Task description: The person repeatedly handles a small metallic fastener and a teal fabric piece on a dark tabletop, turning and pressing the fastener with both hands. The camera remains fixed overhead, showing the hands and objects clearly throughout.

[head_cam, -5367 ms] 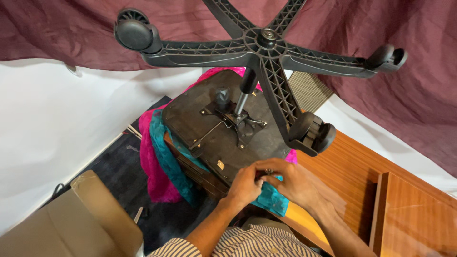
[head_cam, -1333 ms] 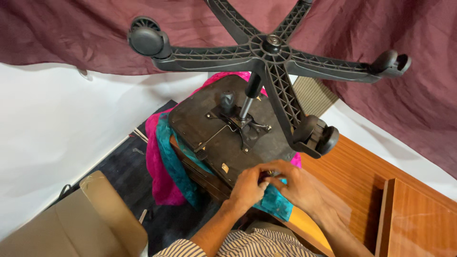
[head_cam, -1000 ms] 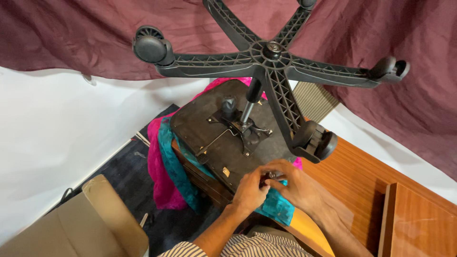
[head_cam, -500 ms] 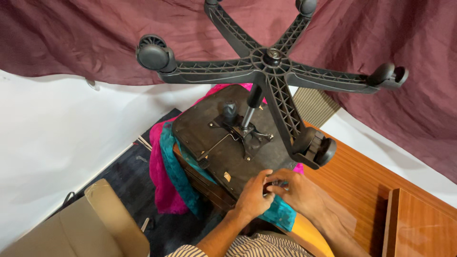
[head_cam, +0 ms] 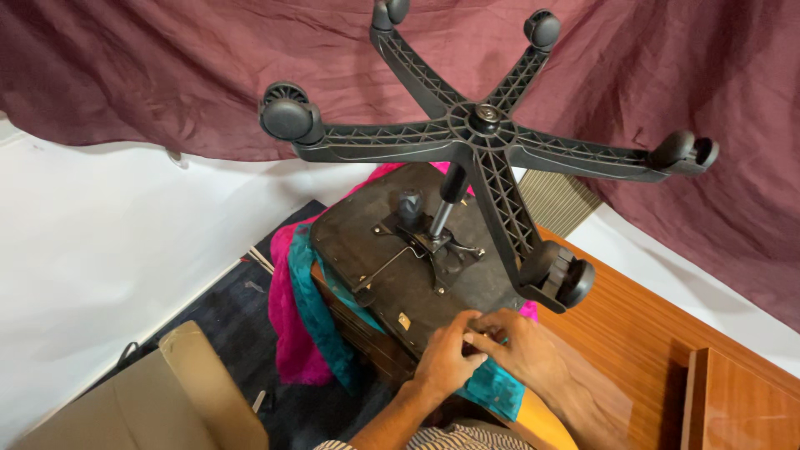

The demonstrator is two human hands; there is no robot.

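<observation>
Both hands, the left hand (head_cam: 446, 360) and right hand (head_cam: 521, 354), pinch together at the near edge of the upturned chair seat (head_cam: 412, 267), fingers closed on something small (too small to tell) by the teal cloth (head_cam: 492, 387). The seat overhangs the wooden tabletop (head_cam: 642, 333); a hard tug could tip the top-heavy wheeled base (head_cam: 483, 133) sideways.

An office chair (head_cam: 417, 267) lies upside down on the wooden table (head_cam: 642, 333), wheels in the air. Both hands, left hand (head_cam: 446, 362) and right hand (head_cam: 517, 350), meet at the seat's near edge, over teal cloth (head_cam: 492, 387)
</observation>
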